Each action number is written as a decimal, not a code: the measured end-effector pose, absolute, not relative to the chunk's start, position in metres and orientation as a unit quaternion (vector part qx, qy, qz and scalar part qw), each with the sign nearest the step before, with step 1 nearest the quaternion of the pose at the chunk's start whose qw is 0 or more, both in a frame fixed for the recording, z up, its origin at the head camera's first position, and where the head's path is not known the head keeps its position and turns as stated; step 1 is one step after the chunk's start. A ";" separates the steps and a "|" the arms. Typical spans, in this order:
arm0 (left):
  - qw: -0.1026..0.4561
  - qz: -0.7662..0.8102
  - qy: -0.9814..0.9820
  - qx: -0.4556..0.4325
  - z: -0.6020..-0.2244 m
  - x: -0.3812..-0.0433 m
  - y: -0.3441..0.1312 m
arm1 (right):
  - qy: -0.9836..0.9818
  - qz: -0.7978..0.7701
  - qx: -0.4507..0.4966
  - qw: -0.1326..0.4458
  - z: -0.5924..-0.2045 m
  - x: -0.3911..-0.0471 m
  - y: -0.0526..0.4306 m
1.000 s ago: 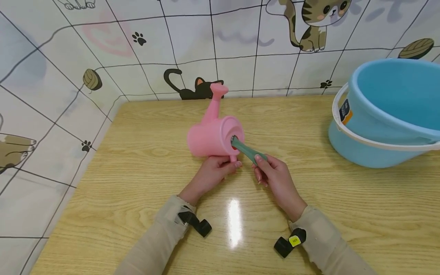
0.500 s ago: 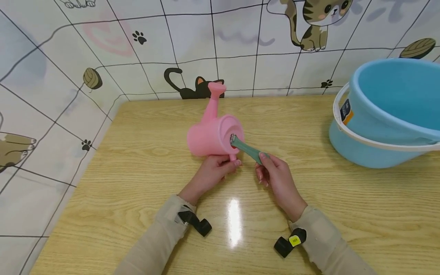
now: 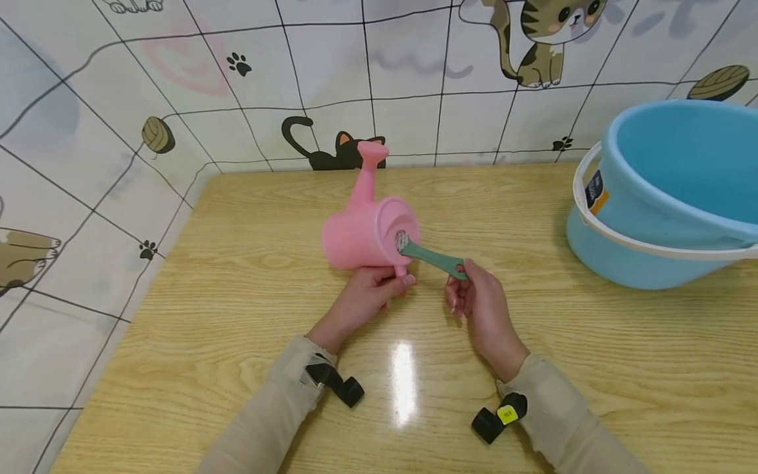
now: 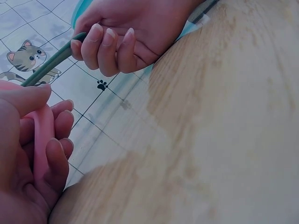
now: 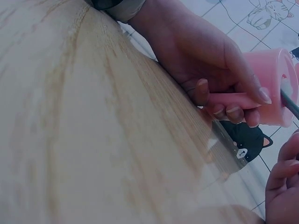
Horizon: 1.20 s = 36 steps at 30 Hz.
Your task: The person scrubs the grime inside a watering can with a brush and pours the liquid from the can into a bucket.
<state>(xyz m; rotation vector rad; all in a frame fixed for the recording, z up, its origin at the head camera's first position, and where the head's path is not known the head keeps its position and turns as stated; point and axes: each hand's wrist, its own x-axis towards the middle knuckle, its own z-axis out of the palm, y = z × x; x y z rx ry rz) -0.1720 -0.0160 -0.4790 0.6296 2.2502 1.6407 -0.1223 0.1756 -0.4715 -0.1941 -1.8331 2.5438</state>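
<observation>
A pink watering can (image 3: 352, 238) is tipped over, its spout toward the wall and its round opening facing right. My left hand (image 3: 366, 293) grips the can's handle, a pink bar (image 4: 43, 140) seen between the fingers in the left wrist view. My right hand (image 3: 489, 316) pinches the end of a green-handled brush (image 3: 437, 257) between thumb and forefinger. The brush's pale bristled head (image 3: 403, 241) is at the can's opening; how deep it reaches I cannot tell. In the right wrist view, the brush shaft (image 5: 290, 103) crosses the can's mouth.
Two light blue buckets (image 3: 645, 270), seemingly stacked, stand at the right with a white handle (image 3: 657, 251). A cat-patterned wall (image 3: 408, 125) borders the back and left of the wooden table (image 3: 249, 263).
My right hand has shifted a little to the right, and the brush handle lies flatter than before. More of the bristled head shows. My left hand and the can have hardly moved.
</observation>
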 end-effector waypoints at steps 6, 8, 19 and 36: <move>0.144 0.570 0.778 0.221 -0.484 -0.173 -0.016 | -0.590 0.805 -0.059 0.004 -0.473 -0.122 0.175; 0.144 0.569 0.778 0.222 -0.485 -0.173 -0.016 | -0.600 0.798 -0.053 0.001 -0.474 -0.122 0.175; 0.143 0.556 0.788 0.222 -0.483 -0.173 -0.016 | -0.656 0.755 -0.021 -0.003 -0.475 -0.122 0.175; 0.145 0.568 0.783 0.210 -0.474 -0.171 -0.015 | -0.638 0.769 -0.019 0.001 -0.474 -0.123 0.176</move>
